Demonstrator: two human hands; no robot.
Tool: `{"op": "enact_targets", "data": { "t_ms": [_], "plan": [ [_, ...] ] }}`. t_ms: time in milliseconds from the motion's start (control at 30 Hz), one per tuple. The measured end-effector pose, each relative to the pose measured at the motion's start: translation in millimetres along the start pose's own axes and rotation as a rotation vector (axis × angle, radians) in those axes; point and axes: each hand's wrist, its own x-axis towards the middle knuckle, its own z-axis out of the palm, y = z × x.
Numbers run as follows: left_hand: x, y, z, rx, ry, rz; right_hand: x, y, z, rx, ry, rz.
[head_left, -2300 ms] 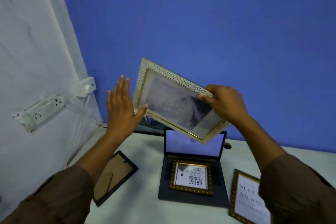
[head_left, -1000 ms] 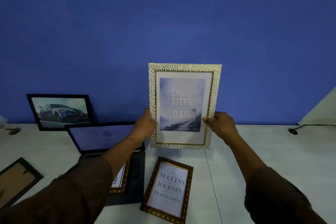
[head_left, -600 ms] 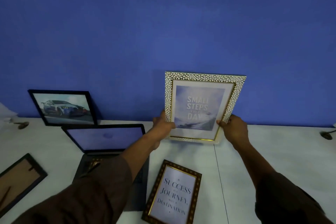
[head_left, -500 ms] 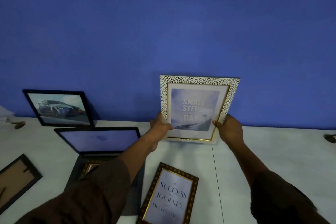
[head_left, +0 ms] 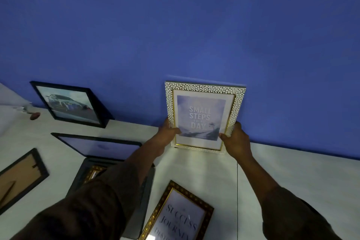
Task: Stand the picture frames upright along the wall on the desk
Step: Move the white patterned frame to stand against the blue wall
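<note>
1. Already upright against the blue wall (head_left: 194, 25): black car frame (head_left: 68, 103)
2. Now at the wall, gripped by left hand (head_left: 168, 132) and right hand (head_left: 234, 138): white pebbled frame (head_left: 204, 88)
3. Flat on the desk (head_left: 292, 171): gold-trimmed frame (head_left: 175, 214), backing-up frame (head_left: 19, 175)

The worktop (head_left: 292, 177) is bounded at the back by the wall (head_left: 175, 25). A pebbled frame (head_left: 204, 91) is stood upright at the wall near the middle, its lower edge on the worktop, and is gripped at its lower left by the left hand (head_left: 167, 134) and at its lower right by the right hand (head_left: 236, 140). Well to its left, a car picture frame (head_left: 68, 103) is leaned against the wall. Before that frame, a laptop (head_left: 97, 145) is set open, with a small frame (head_left: 93, 172) laid on its keyboard. At the far left edge, a frame (head_left: 19, 175) is laid face down. Before the pebbled frame, a lettered frame (head_left: 179, 216) is laid flat on the worktop.
</note>
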Motion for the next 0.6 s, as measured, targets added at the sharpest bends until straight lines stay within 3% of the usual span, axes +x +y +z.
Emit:
{"op": "enact_targets", "data": {
  "t_ms": [333, 600],
  "plan": [
    [21.0, -6.9, 11.9, 0.141, 0.004, 0.039, 8.9, 15.5, -7.2, 0.063, 0.013, -0.026],
    [13.3, -27.6, 16.2, 0.039, 0.068, -0.010, 1.0, 23.2, -1.4, 0.116, -0.005, 0.091]
  ]
}}
